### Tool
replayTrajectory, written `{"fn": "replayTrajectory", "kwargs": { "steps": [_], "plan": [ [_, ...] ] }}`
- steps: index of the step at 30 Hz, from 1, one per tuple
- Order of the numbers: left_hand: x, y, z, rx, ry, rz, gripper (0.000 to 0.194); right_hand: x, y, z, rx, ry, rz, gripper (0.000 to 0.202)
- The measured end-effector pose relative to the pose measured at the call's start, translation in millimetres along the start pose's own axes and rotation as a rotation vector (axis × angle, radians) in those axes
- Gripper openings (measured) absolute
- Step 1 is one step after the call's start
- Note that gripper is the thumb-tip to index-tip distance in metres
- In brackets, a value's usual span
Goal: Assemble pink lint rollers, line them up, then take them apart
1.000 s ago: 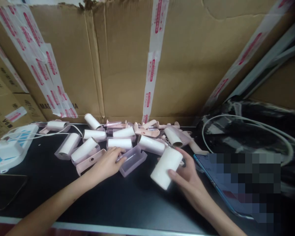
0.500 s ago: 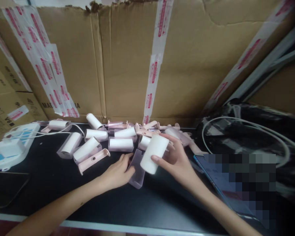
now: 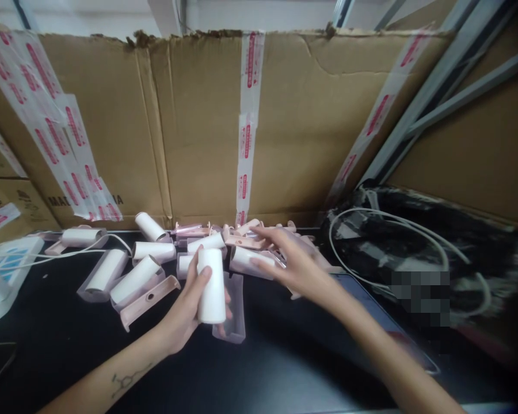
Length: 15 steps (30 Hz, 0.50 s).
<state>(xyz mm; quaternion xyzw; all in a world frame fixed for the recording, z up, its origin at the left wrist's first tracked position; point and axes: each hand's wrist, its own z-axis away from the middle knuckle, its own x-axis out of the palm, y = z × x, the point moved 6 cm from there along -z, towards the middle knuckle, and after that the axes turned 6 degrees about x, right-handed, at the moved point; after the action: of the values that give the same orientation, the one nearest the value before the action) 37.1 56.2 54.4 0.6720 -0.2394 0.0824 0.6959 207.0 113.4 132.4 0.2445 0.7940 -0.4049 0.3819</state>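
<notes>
My left hand (image 3: 189, 310) is wrapped round an upright white roll (image 3: 212, 287), thumb across its front. A translucent purplish tray (image 3: 235, 307) shows just behind and right of that roll, with the fingertips of this hand over it. My right hand (image 3: 291, 259) is spread, its fingers apart over another white roll (image 3: 248, 260) lying in a tray; whether it touches that roll I cannot tell. Several more white rolls lie in similar trays to the left, beside a pink bracket (image 3: 150, 299) with a round hole.
A cardboard wall (image 3: 198, 132) stands behind the black table (image 3: 276, 356). At the left are a white power strip (image 3: 15, 270) and cables. On the right, a tablet (image 3: 371, 305) lies near coiled white cable (image 3: 444, 253) and black wrapping.
The white roll has passed from my right hand to my left. My right hand has opened and moved to the rolls at the back. The view has shifted up and right.
</notes>
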Motion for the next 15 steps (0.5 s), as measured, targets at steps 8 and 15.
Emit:
{"fn": "replayTrajectory", "kwargs": {
  "steps": [8, 15],
  "plan": [
    [-18.7, 4.7, -11.0, 0.004, 0.097, 0.169, 0.035, 4.2, 98.3, 34.0, 0.453, -0.446, 0.348, 0.057],
    [-24.7, 6.7, -11.3, 0.066, 0.229, 0.233, 0.029, 22.4, 112.1, 48.7, 0.46, -0.261, 0.246, 0.047]
  ]
}}
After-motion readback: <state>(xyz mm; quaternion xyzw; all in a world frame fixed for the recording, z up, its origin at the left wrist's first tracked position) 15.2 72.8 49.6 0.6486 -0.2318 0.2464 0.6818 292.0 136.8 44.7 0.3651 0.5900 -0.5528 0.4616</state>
